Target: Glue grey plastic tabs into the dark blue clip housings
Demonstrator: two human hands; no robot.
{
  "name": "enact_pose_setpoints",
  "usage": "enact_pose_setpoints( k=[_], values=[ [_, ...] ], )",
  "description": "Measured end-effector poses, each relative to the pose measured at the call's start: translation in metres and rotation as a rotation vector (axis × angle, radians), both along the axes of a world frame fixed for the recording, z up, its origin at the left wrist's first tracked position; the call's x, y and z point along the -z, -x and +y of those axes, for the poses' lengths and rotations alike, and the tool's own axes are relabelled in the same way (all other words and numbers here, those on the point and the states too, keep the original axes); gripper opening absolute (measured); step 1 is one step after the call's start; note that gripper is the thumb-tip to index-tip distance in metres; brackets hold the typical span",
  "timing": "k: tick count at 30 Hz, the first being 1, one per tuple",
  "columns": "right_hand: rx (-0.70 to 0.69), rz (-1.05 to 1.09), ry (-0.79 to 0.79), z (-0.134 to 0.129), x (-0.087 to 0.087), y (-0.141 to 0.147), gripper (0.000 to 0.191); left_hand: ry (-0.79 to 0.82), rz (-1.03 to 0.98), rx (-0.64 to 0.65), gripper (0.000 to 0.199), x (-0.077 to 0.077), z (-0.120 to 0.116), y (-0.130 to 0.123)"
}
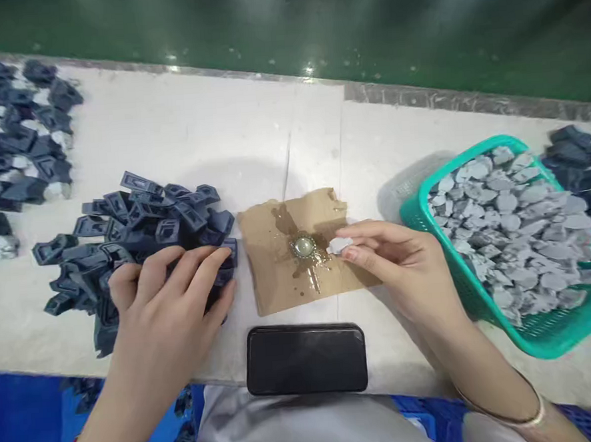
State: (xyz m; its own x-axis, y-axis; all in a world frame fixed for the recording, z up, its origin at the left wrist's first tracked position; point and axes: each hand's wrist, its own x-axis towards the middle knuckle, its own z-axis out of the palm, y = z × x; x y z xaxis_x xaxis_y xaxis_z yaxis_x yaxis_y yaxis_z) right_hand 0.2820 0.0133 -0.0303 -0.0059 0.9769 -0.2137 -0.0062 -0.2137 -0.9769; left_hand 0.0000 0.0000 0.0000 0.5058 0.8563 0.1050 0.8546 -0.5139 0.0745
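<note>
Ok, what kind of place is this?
Probably a small-parts assembly bench in a workshop or factory: a heap of dark molded parts, a green basket full of small gray pieces, and a wet-looking cardboard piece between them.

a flat brown cardboard piece (269, 286) lies mid-way on the white table (209, 119), a small round shiny piece (304, 247) on it; a black rectangular phone (306, 358) lies nearer the table's edge; a heap of angular dark-blue parts (140, 220) lies left; a rectangular green plastic basket (553, 348) stands right, flat grey pieces (511, 224) in it
</note>
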Motion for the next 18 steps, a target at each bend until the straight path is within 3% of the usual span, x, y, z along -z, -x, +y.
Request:
enact_pose_setpoints(
  k=[5, 12, 15, 18],
  values=[
    [0.054, -0.117, -0.080, -0.003, -0.004, 0.010, 0.029, -0.010, -0.064, -0.053, 0.026, 0.003, 0.007, -0.004],
    [-0.055, -0.349, -0.315, -0.001, -0.002, 0.014, 0.024, 0.050, -0.273, -0.228, 0.009, 0.004, 0.003, -0.003],
    [-0.106, -0.476, -0.405, 0.002, -0.005, 0.012, 0.020, 0.130, -0.563, -0.398, 0.019, -0.007, -0.005, -0.010],
    [-0.193, -0.585, -0.524, 0.006, -0.006, 0.012, 0.017, 0.443, -1.020, -0.577, 0.036, -0.014, -0.009, -0.020]
  ],
)
